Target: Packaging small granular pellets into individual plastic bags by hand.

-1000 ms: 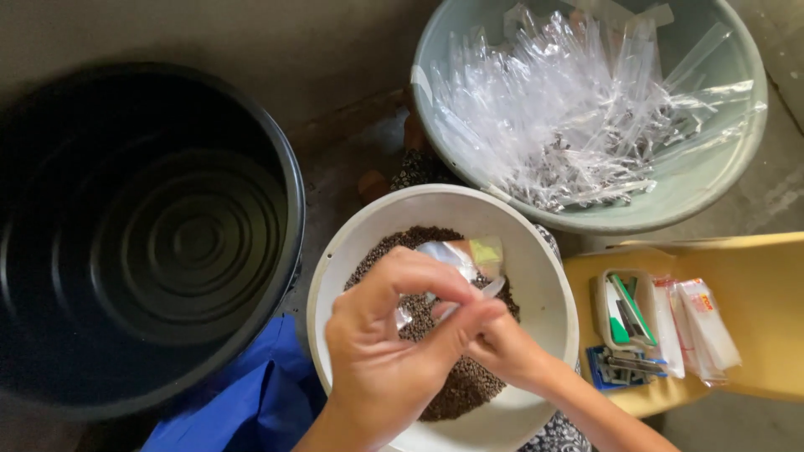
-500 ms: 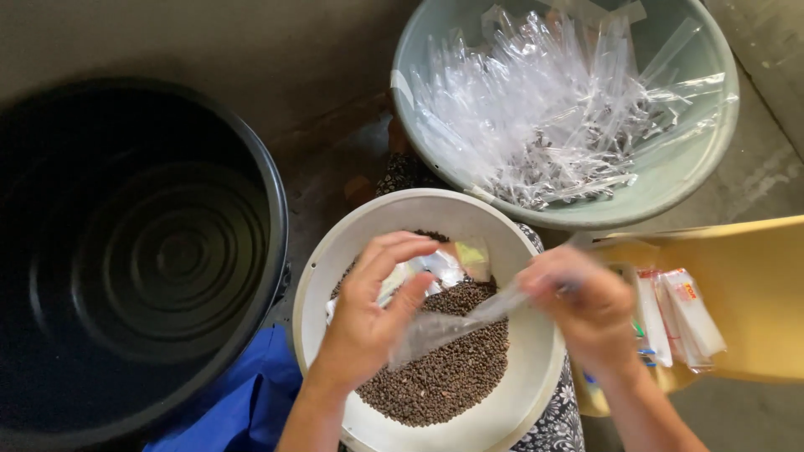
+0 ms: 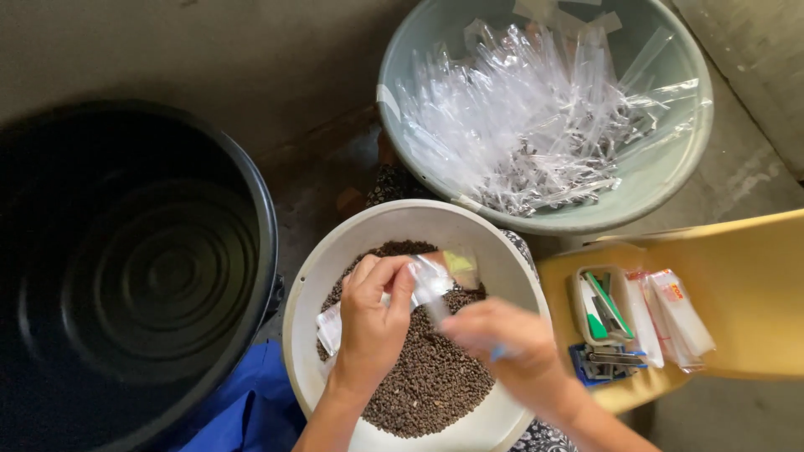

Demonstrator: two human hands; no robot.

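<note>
Where the picture starts on the left, there is a big black tub, dark inside, with a bit of blue cloth below it. Next comes a white bowl full of small dark seeds. Above it sits a green tub heaped with thin clear bags. On the far right is a yellow chair with a small box of tools and some flat packets on it.

What could go wrong? I think seeds could spill. The clear bag is thin and floppy and held just over the bowl. If it tips or slips while seeds are in it, they would fall out. The right hand looks blurred, so it seems to be moving fast, and a fast hand can bump the bag or the bowl rim.

The left hand is over the seeds. Its grip is closed on the clear bag, with thumb and fingers pinching it near the top. A white packet pokes out just beside that hand. The right hand is close by, over the right side of the bowl. It is too blurred to see well. Something small and blue shows at its edge, but I cannot tell if its grip is open or closed.
</note>
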